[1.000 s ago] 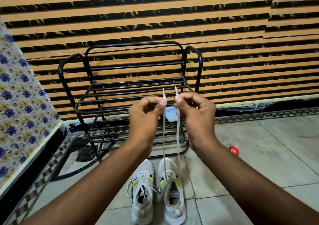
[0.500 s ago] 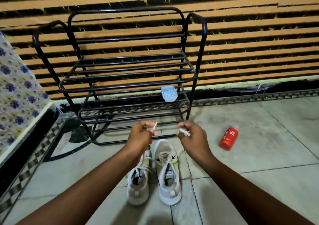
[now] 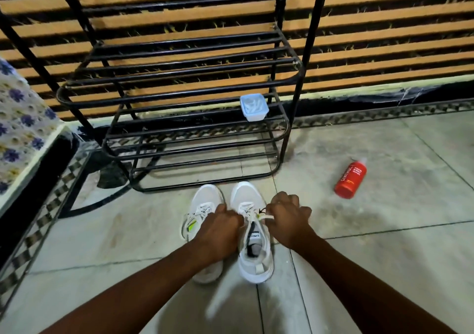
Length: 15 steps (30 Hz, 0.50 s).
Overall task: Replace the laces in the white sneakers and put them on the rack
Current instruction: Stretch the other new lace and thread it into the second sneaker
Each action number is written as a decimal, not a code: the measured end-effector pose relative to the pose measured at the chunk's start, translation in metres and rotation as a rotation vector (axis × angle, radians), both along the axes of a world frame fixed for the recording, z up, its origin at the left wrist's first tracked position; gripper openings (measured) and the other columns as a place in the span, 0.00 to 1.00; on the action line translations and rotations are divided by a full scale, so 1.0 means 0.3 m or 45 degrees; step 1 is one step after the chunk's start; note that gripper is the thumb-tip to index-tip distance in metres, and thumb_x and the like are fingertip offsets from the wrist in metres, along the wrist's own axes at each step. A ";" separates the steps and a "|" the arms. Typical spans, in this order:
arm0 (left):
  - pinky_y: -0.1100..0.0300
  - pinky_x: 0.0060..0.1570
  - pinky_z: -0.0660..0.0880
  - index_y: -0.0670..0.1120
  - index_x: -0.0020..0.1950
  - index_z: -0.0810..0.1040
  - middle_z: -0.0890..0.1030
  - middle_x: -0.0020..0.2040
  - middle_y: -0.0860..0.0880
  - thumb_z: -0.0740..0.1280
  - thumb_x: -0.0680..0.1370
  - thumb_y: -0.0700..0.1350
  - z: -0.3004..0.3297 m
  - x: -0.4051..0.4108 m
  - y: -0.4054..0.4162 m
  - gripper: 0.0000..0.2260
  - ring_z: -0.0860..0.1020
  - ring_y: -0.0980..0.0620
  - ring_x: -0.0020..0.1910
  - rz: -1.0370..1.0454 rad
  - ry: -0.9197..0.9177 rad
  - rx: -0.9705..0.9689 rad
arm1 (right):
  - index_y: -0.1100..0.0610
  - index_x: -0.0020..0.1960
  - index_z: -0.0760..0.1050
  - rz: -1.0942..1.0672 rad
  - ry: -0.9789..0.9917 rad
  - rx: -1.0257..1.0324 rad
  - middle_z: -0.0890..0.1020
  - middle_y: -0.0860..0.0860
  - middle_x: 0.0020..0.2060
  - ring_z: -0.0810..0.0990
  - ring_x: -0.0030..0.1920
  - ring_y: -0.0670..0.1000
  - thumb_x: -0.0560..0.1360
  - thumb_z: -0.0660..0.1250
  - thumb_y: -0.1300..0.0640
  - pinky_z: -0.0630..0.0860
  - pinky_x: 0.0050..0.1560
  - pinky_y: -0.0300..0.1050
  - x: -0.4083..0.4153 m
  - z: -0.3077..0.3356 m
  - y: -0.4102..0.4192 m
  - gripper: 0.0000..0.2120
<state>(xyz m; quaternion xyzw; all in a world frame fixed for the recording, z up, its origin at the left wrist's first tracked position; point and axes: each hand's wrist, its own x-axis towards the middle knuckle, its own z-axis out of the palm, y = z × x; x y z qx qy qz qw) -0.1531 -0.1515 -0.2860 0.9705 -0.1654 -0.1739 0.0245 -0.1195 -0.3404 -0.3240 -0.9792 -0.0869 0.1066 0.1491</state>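
Note:
Two white sneakers stand side by side on the tiled floor, toes toward the black metal shoe rack [image 3: 195,95]. The left sneaker [image 3: 205,200] is partly covered by my left hand [image 3: 220,228]. The right sneaker [image 3: 252,231] has a white lace [image 3: 266,217] threaded through its eyelets. My left hand pinches the lace at the left side of the right sneaker's tongue. My right hand [image 3: 288,218] grips the other lace end at the right side, low over the shoe. Both hands are closed on the lace.
A small light blue tub [image 3: 254,108] sits on a lower shelf of the rack. A red bottle [image 3: 350,180] lies on the floor to the right. A flower-patterned cloth [image 3: 18,128] on a ledge is at the left. A striped wall stands behind the rack.
Both hands came down from chest height in front of the rack to the right sneaker, still holding the lace ends. The view tilted down and closer to the shoes.

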 end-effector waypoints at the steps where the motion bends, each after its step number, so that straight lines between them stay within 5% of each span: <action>1: 0.50 0.52 0.72 0.51 0.48 0.78 0.81 0.55 0.46 0.65 0.74 0.41 -0.001 -0.001 -0.003 0.06 0.72 0.40 0.58 0.008 -0.021 0.017 | 0.47 0.53 0.78 0.020 -0.017 0.025 0.72 0.45 0.58 0.68 0.63 0.52 0.77 0.65 0.46 0.62 0.56 0.52 0.005 0.013 -0.007 0.08; 4: 0.49 0.53 0.66 0.49 0.53 0.85 0.76 0.58 0.47 0.66 0.77 0.45 0.004 -0.005 -0.015 0.09 0.69 0.42 0.61 0.069 -0.066 0.034 | 0.48 0.51 0.78 0.043 -0.061 0.070 0.81 0.45 0.49 0.76 0.59 0.51 0.79 0.64 0.44 0.61 0.54 0.51 0.015 0.065 -0.036 0.09; 8: 0.53 0.51 0.71 0.51 0.46 0.85 0.80 0.51 0.48 0.68 0.79 0.47 0.011 -0.006 -0.029 0.06 0.76 0.46 0.55 0.348 -0.169 -0.486 | 0.50 0.44 0.77 -0.013 0.064 0.449 0.84 0.46 0.38 0.79 0.50 0.52 0.75 0.70 0.42 0.73 0.57 0.50 -0.014 0.111 -0.064 0.12; 10: 0.57 0.40 0.75 0.48 0.41 0.83 0.85 0.40 0.47 0.67 0.82 0.46 0.036 0.008 -0.057 0.11 0.82 0.49 0.38 0.610 0.045 -0.960 | 0.54 0.39 0.77 -0.038 0.148 0.809 0.84 0.50 0.30 0.82 0.36 0.51 0.74 0.74 0.48 0.80 0.43 0.46 -0.039 0.149 -0.062 0.12; 12: 0.63 0.27 0.69 0.43 0.43 0.81 0.83 0.35 0.42 0.65 0.84 0.49 0.054 0.019 -0.098 0.15 0.76 0.51 0.26 1.015 0.471 -1.388 | 0.59 0.38 0.79 0.006 0.197 1.024 0.84 0.54 0.30 0.81 0.29 0.50 0.75 0.75 0.55 0.77 0.34 0.41 -0.070 0.196 -0.052 0.11; 15: 0.64 0.26 0.64 0.41 0.48 0.83 0.79 0.35 0.38 0.69 0.80 0.48 0.039 0.020 -0.113 0.11 0.74 0.46 0.30 1.207 0.805 -1.606 | 0.59 0.39 0.80 0.170 0.262 1.019 0.85 0.53 0.32 0.81 0.29 0.48 0.75 0.75 0.57 0.78 0.34 0.42 -0.108 0.240 -0.031 0.08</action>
